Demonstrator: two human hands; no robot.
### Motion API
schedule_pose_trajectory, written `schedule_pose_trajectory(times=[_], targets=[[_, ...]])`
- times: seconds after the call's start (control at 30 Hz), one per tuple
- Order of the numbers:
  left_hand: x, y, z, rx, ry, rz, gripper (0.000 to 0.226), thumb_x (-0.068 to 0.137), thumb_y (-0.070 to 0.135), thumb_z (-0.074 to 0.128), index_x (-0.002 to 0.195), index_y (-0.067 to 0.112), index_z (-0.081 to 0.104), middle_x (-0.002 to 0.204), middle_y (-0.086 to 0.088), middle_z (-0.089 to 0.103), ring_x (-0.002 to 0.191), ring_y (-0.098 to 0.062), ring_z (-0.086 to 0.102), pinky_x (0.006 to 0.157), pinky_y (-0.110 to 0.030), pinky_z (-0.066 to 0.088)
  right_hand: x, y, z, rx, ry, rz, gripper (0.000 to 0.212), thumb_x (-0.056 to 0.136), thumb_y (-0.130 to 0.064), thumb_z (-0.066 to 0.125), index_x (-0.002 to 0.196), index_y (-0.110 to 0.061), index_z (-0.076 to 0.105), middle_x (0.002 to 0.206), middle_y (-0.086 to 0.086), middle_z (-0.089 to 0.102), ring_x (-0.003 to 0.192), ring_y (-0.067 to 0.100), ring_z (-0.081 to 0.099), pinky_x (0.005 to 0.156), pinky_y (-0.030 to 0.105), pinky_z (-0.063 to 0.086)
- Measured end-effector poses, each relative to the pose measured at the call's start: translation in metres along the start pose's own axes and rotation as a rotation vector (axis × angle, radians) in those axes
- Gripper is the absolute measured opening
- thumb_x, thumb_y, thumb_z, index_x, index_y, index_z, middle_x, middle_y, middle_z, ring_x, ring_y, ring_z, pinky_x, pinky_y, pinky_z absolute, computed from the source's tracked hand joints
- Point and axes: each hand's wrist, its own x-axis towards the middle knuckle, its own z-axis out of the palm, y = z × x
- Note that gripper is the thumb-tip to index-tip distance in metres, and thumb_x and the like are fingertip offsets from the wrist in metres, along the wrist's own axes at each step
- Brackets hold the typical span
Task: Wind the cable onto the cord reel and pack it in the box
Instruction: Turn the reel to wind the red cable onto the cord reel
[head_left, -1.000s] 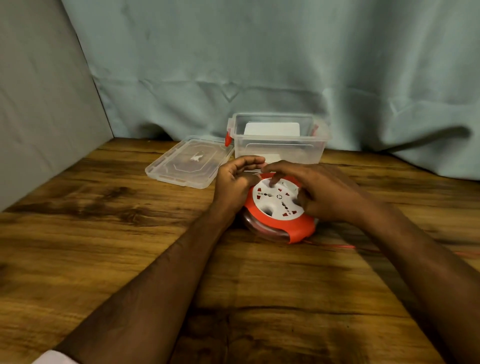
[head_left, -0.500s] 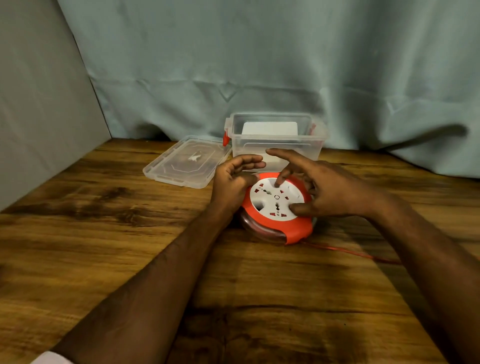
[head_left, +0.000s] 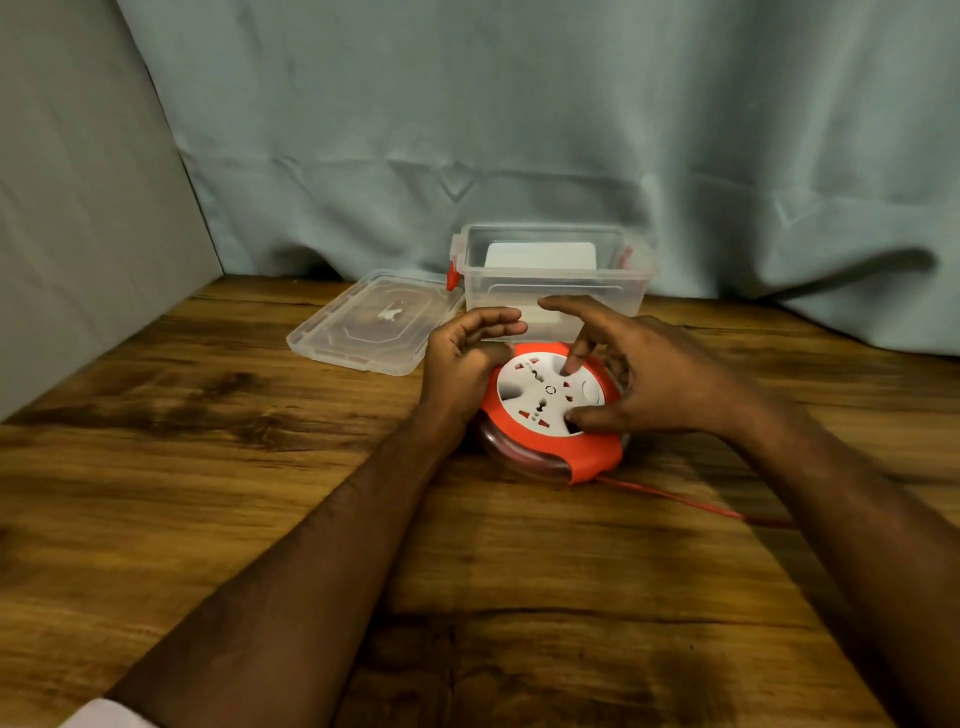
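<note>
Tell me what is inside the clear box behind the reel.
The box stands open and holds a flat white thing leaning at its back wall. Its lower part and the box floor are hidden behind both hands, so anything else there cannot be seen.

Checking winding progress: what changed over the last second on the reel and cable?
The right hand has opened up: it lay over the cord reel, now the index is lifted, with one fingertip and the thumb on the white face. The loose red cable trails shorter. The left hand still steadies the reel's left edge. Box and lid unmoved.
</note>
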Motion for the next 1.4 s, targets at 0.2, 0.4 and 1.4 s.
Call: schedule_pose_trajectory(times=[0.2,0.4,1.4], targets=[[0.0,0.0,0.0,0.0,0.014,-0.016,0.036,0.089,-0.007,0.059,0.122,0.005,0.068,0.114,-0.009,0.075,0.105,-0.021,0.073,0.08,-0.033,0.062,0.001,-0.002,0.004,-0.054,0.021,0.02,0.11,0.067,-0.059,0.088,0.151,-0.057,0.017,0.104,-0.022,0.069,0.098,0.011,0.065,0.083,0.04,0.059],[0.001,0.0,0.0,-0.007,0.036,-0.015,0.035,0.087,-0.008,0.058,0.119,0.003,0.069,0.112,-0.01,0.076,0.104,-0.023,0.073,0.084,-0.035,0.062,0.005,-0.008,0.018,-0.115,0.103,0.031,0.101,0.069,-0.073,0.077,0.152,-0.047,0.025,0.085,-0.02,0.061,0.084,0.01,0.059,0.073,0.028,0.044],[0.007,-0.004,-0.002,-0.069,0.018,-0.098,0.041,0.082,-0.013,0.055,0.114,0.006,0.072,0.111,-0.007,0.077,0.104,-0.022,0.073,0.083,-0.037,0.062,0.01,0.008,0.001,0.189,-0.093,-0.064,0.098,0.074,-0.02,0.091,0.144,-0.048,0.028,0.118,-0.017,0.069,0.067,-0.019,0.058,0.053,0.014,0.045]])
